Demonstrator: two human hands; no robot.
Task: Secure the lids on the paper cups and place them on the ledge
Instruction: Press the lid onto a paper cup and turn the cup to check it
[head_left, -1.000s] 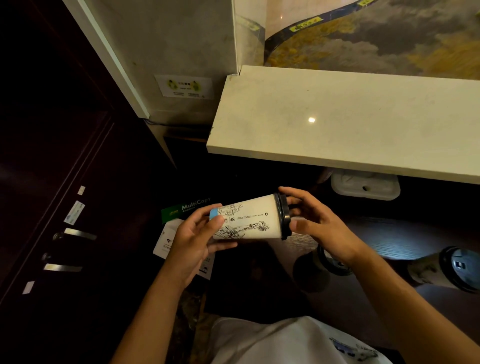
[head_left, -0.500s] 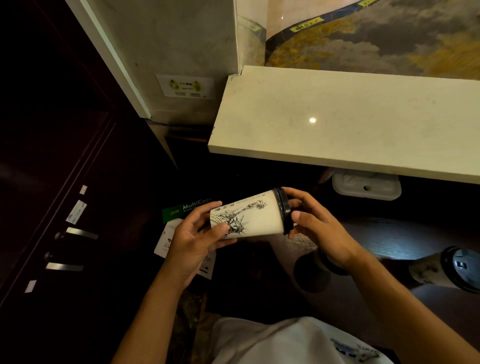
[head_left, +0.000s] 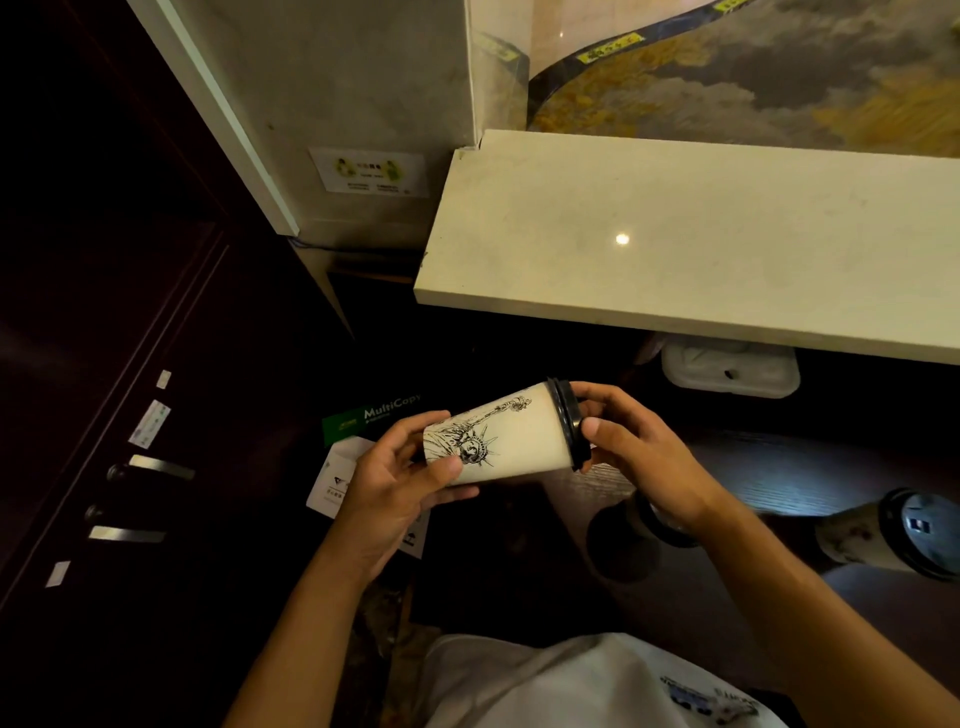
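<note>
A white paper cup (head_left: 511, 436) with a black Statue of Liberty drawing lies on its side between my hands, its base to the left. My left hand (head_left: 397, 488) grips the base end. A black lid (head_left: 569, 422) sits on the cup's mouth, and my right hand (head_left: 636, 449) holds that lid with curled fingers and thumb. The pale stone ledge (head_left: 675, 244) runs above and beyond the cup, with nothing on it. A second lidded cup (head_left: 893, 535) stands at the right edge on the dark table. A third cup (head_left: 654, 519) is mostly hidden under my right wrist.
A dark wooden table (head_left: 789, 473) lies under my right arm. A white plastic container (head_left: 727, 366) sits below the ledge. A green paper box (head_left: 371, 415) and white cards lie low at centre left. Dark cabinet doors with metal handles (head_left: 156, 467) fill the left.
The cup has turned in my hands, so the statue drawing now faces up, and its lidded end has risen slightly. Both hands stay on it.
</note>
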